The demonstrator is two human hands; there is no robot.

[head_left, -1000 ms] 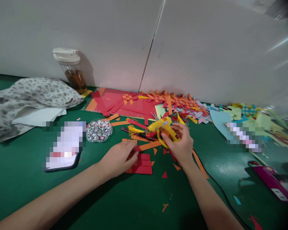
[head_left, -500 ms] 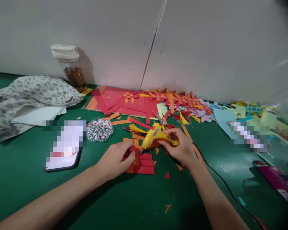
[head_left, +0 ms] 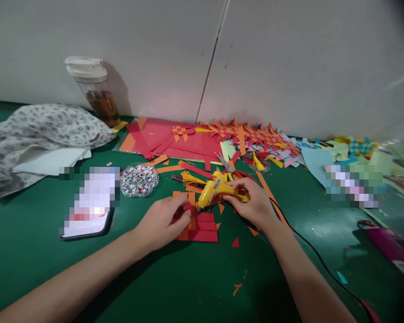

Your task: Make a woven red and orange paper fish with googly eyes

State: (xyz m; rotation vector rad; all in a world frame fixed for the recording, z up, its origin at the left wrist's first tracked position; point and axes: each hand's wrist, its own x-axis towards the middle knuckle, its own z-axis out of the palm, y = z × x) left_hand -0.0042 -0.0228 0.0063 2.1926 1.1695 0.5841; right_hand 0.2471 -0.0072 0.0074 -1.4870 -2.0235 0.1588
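Note:
In my right hand (head_left: 252, 204) is a yellow hot glue gun (head_left: 210, 190), its nozzle tilted down to the left. The tip is at the woven strips, beside my left fingers; whether it touches them I cannot tell. My left hand (head_left: 166, 220) is closed, pinching a red paper strip (head_left: 187, 207) at the left part of the piece. Under it lie several red paper strips (head_left: 205, 234) side by side on the green table, with orange strips (head_left: 192, 220) crossing them. The left fingers hide part of the weave.
A round case of googly eyes (head_left: 139, 180) and a phone (head_left: 90, 206) lie to the left. Behind are pliers (head_left: 225, 162), a yellow tassel (head_left: 192, 180) and woven paper fish (head_left: 252, 134). A black cord (head_left: 309, 244) trails right. A lidded cup (head_left: 99, 96) stands by the wall.
Both hands and the glue gun keep nearly the same place over the strips. The whole view has shifted slightly.

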